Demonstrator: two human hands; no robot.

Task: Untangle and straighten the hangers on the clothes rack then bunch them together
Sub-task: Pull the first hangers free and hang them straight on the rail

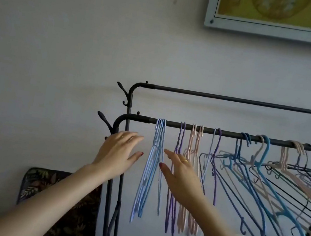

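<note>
Both hands are up at the near rail of the black metal clothes rack (229, 133), left hand (118, 152) and right hand (179, 175) flanking a tight bunch of light blue wire hangers (152, 170), fingers released and straight, grasping nothing. Purple hangers (174, 181) and pink hangers (189, 183) hang just right of them. Further right there's still a crooked, tangled mess of blue and beige hangers (265, 187).

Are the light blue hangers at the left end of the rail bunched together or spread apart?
Bunched: the light blue plastic hangers hang edge-on, hooks close together on the black metal rail.
</note>
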